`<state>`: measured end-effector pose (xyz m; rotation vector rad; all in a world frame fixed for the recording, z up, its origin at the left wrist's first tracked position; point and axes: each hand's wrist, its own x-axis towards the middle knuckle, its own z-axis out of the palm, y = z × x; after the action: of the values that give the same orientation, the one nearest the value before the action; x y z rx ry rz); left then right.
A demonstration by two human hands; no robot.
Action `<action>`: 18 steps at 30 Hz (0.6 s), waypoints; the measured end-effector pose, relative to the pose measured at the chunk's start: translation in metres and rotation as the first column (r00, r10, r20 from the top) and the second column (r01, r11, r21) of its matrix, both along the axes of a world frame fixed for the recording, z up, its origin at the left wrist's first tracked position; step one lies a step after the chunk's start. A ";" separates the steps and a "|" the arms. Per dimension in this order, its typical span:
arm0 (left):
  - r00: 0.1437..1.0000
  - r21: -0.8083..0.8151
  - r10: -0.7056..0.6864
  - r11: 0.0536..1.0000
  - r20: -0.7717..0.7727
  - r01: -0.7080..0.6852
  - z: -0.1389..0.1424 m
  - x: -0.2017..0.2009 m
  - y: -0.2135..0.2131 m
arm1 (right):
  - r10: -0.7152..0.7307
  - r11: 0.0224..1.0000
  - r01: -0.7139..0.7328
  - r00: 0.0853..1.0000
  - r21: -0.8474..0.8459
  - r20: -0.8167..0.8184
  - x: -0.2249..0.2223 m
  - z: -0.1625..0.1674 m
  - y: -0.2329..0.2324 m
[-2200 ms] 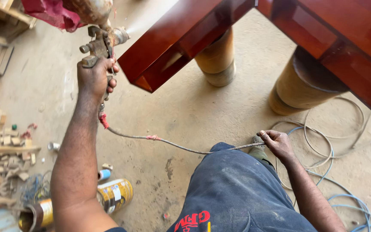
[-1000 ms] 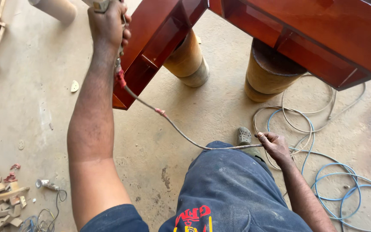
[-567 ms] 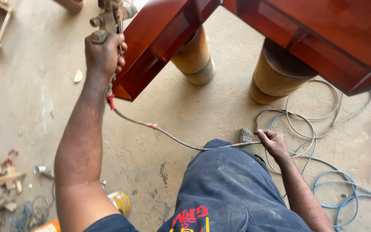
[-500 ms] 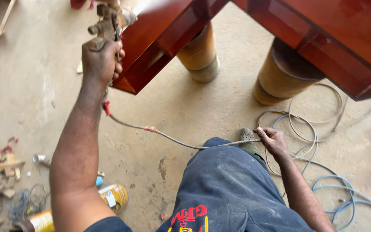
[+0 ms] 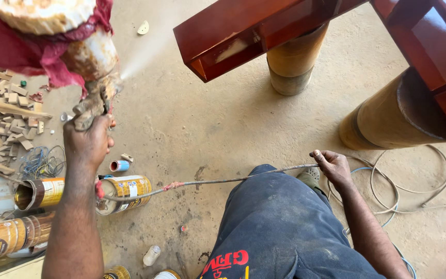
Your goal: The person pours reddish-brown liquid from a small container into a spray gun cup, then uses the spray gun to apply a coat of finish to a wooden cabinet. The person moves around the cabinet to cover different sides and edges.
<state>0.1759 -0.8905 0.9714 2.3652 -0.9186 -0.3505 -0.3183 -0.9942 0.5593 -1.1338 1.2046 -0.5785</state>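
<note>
Held the spray gun (image 5: 95,98) up at upper left, nozzle turned rightward, with its crusted cup (image 5: 86,49) on top wrapped in a red cloth (image 5: 11,44). Clenched the left hand (image 5: 88,142) round the gun's grip from below, arm stretched straight up from the lower edge, wrist in line with the forearm. Released a pale mist (image 5: 145,57) from the nozzle, up and to the right of the gun, toward the red-brown wooden frame (image 5: 243,31).

Judged as partly coated: found the frame glossy and dark red over most faces in view, with a paler streak (image 5: 233,49) on the underside nearest the gun; could not tell the state of faces out of view.

Trailed the hose (image 5: 207,182) from under the gun's grip, down and rightward across a blue-trousered knee (image 5: 285,227). Closed the right hand (image 5: 331,166) on the hose well to the right of the gun, palm down, arm bent low near the concrete floor (image 5: 207,119).

Seen right of the gun, beneath the frame: two tan cylindrical supports (image 5: 292,62). Seen below the gun: labelled cans (image 5: 125,192) lying on their sides. Seen left of the gun: wood offcuts (image 5: 3,124). Seen far right of the gun: loose cables (image 5: 414,186).
</note>
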 end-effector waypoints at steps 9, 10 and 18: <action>0.944 -0.137 -0.217 0.973 -0.250 0.187 -0.021 -0.049 -0.078 | -0.063 0.998 0.060 0.990 -0.025 -0.124 -0.032 -0.002 0.008; 0.918 -0.199 -0.276 0.954 -0.285 0.225 -0.025 -0.059 -0.095 | -0.086 0.996 0.083 0.992 -0.034 -0.088 -0.037 -0.002 0.010; 0.780 -0.205 -0.609 0.789 -0.145 0.579 -0.049 -0.149 -0.254 | -0.273 0.961 0.276 0.953 0.008 -0.131 -0.090 -0.009 0.058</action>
<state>0.0268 -1.1440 0.9225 1.8027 -1.5263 -0.7280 -0.4083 -0.9360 0.5499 -0.9992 1.4918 -0.7057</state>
